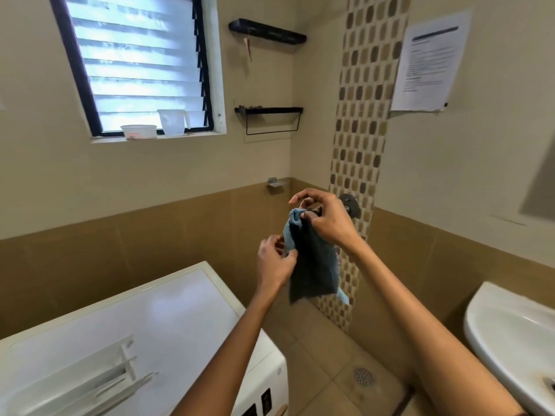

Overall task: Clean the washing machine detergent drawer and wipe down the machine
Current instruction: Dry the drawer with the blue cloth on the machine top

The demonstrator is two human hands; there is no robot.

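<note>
Two bare hands are holding up a blue cloth (315, 265) in front of a tiled bathroom wall. The right hand (327, 217), the higher one, is pinching the cloth's top edge between thumb and curled fingers. The left hand (274, 262), just below it, is gripping the cloth's side edge. The cloth is hanging down between the two forearms. Below and left of the left hand, a white washing machine (180, 310) is standing with white detergent drawer parts (99, 382) lying on its top. A white sink (510, 331) is sitting below and right of the right hand.
</note>
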